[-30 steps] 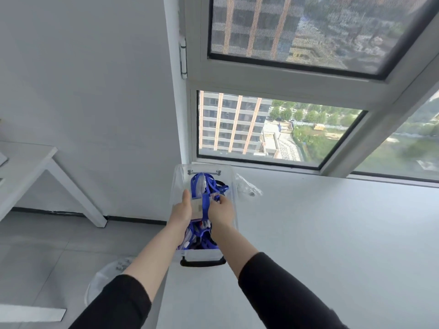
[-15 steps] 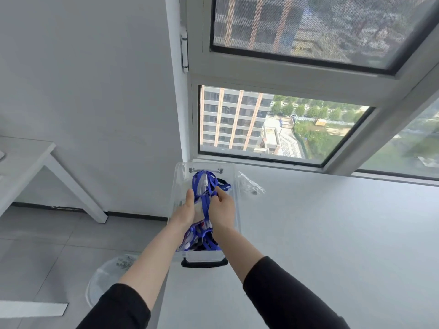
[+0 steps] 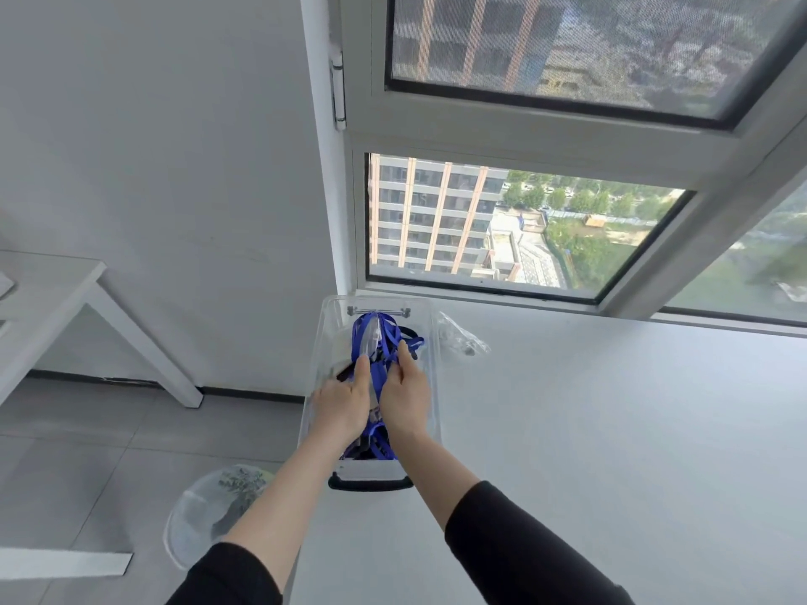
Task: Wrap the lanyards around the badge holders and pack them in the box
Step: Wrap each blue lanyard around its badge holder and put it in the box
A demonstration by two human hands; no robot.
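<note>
I'm in a sparse upper-floor room that looks more like an office than a home: plain white wall (image 3: 153, 168), grey tiled floor (image 3: 65, 451), a white desk (image 3: 48, 290) to my left, and a broad white worktop (image 3: 611, 430) under a window (image 3: 546, 299) looking down on a tower block (image 3: 428, 220).

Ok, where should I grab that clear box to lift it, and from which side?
Probably the black handle on the near end of the box, from your side, fingers curled under. It juts out as a bar; the clear walls look smooth, and blue lanyards fill the inside.
</note>
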